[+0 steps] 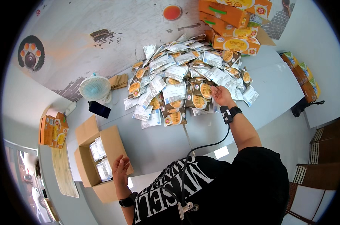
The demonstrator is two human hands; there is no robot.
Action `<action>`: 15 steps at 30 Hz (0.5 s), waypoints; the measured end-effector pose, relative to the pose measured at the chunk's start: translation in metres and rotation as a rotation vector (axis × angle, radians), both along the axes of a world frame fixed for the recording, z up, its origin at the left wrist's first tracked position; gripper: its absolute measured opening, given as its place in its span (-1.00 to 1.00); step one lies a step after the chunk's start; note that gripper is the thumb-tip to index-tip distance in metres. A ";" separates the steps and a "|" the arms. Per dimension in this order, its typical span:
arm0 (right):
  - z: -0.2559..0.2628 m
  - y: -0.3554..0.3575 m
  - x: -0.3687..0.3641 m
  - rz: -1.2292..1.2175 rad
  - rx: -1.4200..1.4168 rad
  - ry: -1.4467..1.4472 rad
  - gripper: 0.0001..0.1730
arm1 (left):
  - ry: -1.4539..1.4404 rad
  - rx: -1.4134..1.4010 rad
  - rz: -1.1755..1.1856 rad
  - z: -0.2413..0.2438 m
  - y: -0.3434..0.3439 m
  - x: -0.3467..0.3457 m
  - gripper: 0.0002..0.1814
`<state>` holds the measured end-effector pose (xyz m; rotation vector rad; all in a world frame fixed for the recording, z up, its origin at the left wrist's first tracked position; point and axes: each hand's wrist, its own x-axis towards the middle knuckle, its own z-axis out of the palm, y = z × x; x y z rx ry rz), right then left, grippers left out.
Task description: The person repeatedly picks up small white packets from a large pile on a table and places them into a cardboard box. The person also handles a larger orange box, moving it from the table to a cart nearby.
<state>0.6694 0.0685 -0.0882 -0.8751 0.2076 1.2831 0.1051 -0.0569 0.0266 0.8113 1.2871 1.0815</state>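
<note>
A big heap of flat printed sachets (174,92) lies on the grey table (155,147), some showing brown-and-orange fronts, others white backs. At the heap's right front, my right hand (221,95) has its fingertips at a brown sachet (202,89); whether they grip it cannot be told. My left hand (121,166), its fingers slightly curled and apart, is beside the right flap of an open cardboard box (112,140) and holds nothing visible. Inside the box are two stacks of white sachets (97,149).
Orange printed cartons (234,43) are stacked behind the heap at the right. A small fan (95,87), a dark phone (99,109) and folded brown cardboard (118,81) lie left of it. Another orange carton (53,130) stands at far left. A black cable (207,145) runs from my right wrist.
</note>
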 end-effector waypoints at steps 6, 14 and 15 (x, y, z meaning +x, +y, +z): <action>0.000 0.012 0.006 0.039 0.029 0.037 -0.64 | 0.013 -0.015 0.017 0.003 -0.011 0.010 -0.67; -0.003 0.030 0.028 0.096 0.073 -0.078 -0.62 | 0.006 0.000 0.001 0.007 -0.014 0.020 -0.68; -0.002 0.032 0.029 0.099 0.091 -0.093 -0.61 | 0.003 -0.001 0.000 0.006 -0.015 0.020 -0.68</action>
